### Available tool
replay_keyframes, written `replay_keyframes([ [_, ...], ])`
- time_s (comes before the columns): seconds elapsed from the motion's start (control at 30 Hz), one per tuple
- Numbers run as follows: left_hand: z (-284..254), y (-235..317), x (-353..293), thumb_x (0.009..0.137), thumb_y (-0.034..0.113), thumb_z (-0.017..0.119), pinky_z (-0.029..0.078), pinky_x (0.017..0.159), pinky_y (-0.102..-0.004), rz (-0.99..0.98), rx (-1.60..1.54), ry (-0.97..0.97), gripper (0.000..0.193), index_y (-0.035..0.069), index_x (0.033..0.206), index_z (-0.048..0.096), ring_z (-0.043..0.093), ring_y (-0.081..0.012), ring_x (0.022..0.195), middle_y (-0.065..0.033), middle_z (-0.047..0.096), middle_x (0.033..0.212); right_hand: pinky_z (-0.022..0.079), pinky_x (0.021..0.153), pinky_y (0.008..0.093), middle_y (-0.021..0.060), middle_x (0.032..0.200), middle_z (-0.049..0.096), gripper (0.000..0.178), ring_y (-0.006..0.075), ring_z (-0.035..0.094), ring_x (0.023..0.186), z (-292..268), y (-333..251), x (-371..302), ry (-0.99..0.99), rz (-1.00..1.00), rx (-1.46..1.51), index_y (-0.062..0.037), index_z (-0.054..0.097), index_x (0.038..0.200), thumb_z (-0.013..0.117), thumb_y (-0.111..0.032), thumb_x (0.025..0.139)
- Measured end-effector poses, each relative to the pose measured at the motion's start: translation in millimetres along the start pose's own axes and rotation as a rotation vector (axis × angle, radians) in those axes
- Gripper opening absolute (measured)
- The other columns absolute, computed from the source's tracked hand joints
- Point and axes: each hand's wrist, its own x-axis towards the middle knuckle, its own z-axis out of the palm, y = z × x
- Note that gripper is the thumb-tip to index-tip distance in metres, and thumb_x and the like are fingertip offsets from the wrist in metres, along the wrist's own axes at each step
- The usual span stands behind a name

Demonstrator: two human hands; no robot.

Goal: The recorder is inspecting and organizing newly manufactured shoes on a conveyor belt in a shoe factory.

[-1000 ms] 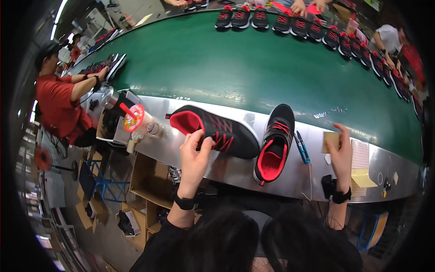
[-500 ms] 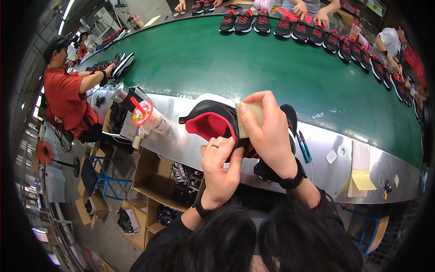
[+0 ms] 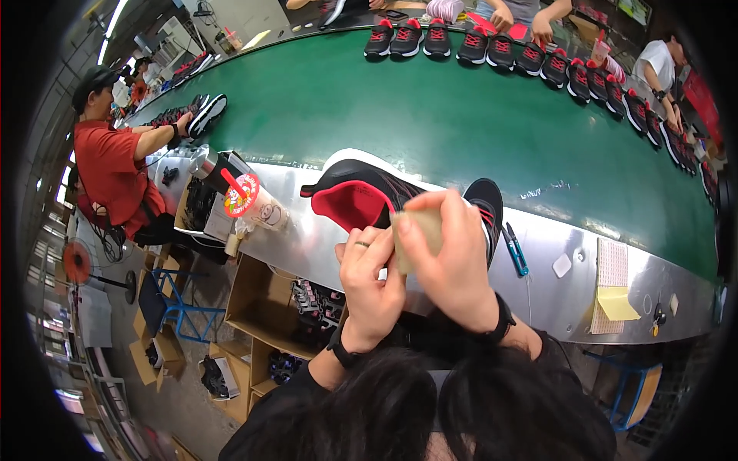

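Note:
A black sneaker (image 3: pixel 361 170) with a red lining and white sole lies on its side on the metal ledge in front of me. My left hand (image 3: pixel 372 280) is closed on the near edge of its opening, fingertips pinched there. In my right hand (image 3: pixel 455 265) is a beige crepe-like rubbing block (image 3: pixel 419 230), pressed close to the left fingertips and the shoe's upper. The hands hide the spot where block and shoe meet. Just right of my right hand is another black sneaker (image 3: pixel 489 201), partly covered by that hand.
Behind the ledge runs a green conveyor belt (image 3: pixel 307 100) with a row of black-and-red sneakers (image 3: pixel 501 52) along its far side. A drink cup (image 3: pixel 265 209) stands left, a teal cutter (image 3: pixel 516 252) and paper pads (image 3: pixel 612 284) right. Co-workers handle shoes nearby.
My right hand and the block have moved down and slightly left, toward me. The sneaker has tilted, showing more of its white sole edge. The shoes on the belt have shifted slightly left.

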Motion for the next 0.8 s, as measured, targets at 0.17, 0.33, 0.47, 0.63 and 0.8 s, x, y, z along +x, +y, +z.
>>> replay_keyframes([
  [0.17,1.5,1.2,-4.8,0.08,0.0,0.062,0.031,0.07,-0.0337,-0.053,-0.044,0.019,0.021,-0.001,0.1,0.064,0.05,-0.0237,0.078,-0.0068,0.057,0.082,0.043,0.07,0.0458,0.0173,0.085,0.061,0.026,0.0353,0.058,0.077,-1.1,22.1,18.0,0.064,0.281,0.121,0.0,0.054,0.097,0.063,-0.023,0.087],
  [0.33,4.3,4.7,-3.1,0.079,0.0,0.064,0.031,0.07,-0.0339,-0.031,-0.005,0.051,0.019,-0.002,0.098,0.064,0.051,-0.0229,0.078,-0.0057,0.059,0.082,0.042,0.071,0.0425,0.0175,0.084,0.063,0.025,0.0356,0.059,0.076,-2.4,15.2,3.3,0.021,0.12,0.158,-0.0003,0.055,0.096,0.062,-0.022,0.087],
  [0.47,5.0,4.7,-4.2,0.077,0.0,0.066,0.03,0.07,-0.0339,0.013,0.058,0.038,0.02,-0.001,0.098,0.065,0.051,-0.0223,0.077,-0.005,0.06,0.082,0.045,0.071,0.0421,0.0191,0.086,0.063,0.027,0.0339,0.062,0.079,-8.3,22.9,18.1,0.001,0.286,0.231,-0.0001,0.054,0.096,0.063,-0.024,0.086],
  [0.63,6.2,7.4,0.2,0.075,-0.002,0.067,0.03,0.07,-0.0337,0.043,0.038,0.053,0.022,0.0,0.097,0.066,0.051,-0.022,0.075,-0.0046,0.06,0.082,0.048,0.068,0.0418,0.0201,0.081,0.064,0.029,0.035,0.063,0.078,-7.3,25.4,12.1,0.024,0.16,0.332,0.0,0.053,0.097,0.064,-0.025,0.087],
  [0.8,7.4,9.0,2.1,0.076,-0.002,0.065,0.03,0.07,-0.0334,0.039,0.086,0.035,0.022,0.0,0.097,0.066,0.051,-0.0219,0.075,-0.0045,0.059,0.081,0.047,0.074,0.0389,0.0166,0.089,0.063,0.025,0.0308,0.061,0.082,-17.1,22.3,13.0,-0.004,0.218,0.242,-0.0009,0.054,0.1,0.062,-0.022,0.088],
])
